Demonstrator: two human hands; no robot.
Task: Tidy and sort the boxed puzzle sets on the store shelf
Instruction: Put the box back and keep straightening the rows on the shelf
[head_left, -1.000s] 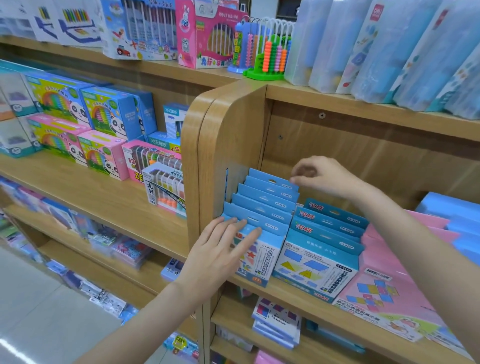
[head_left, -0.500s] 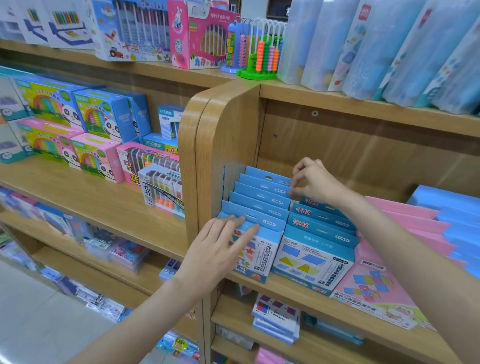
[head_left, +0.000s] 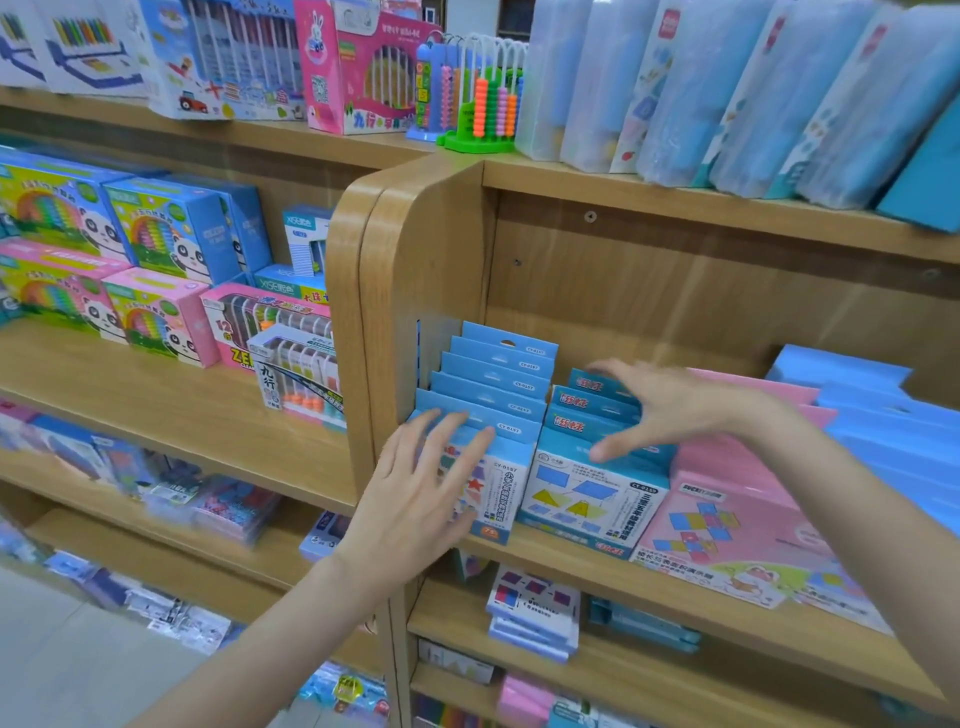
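Setting, head view: wooden store shelf (head_left: 571, 558) with a rounded side panel (head_left: 415, 270) just left of both hands; another shelf board sits above them, more stock below
Left hand: left hand (head_left: 415, 499) lies flat with straight fingers against the front box of the left row of blue puzzle boxes (head_left: 493, 384), gripping nothing
Right hand: right hand (head_left: 670, 410) is spread with relaxed fingers over the right row of blue puzzle boxes (head_left: 592, 488); whether the fingertips touch the box tops I cannot tell, and it holds nothing
Task things: both blue rows stand upright, front to back, between the hands; pink puzzle sets (head_left: 727, 525) lie leaning just right of the right hand
Risk, front edge: front boxes stand at the shelf lip, so a pull or a sideways slip of the left palm would likely tip one off onto the shelves below
Risk, row collapse: boxes are thin and light; an uneven push would probably fan the row or knock it into its neighbour
Risk, right side: sliding the right row further right would likely ride it onto the pink sets
Open room: bare shelf shows behind both rows toward the back panel (head_left: 675, 312), and headroom above; none to the left, where the side panel touches the left row
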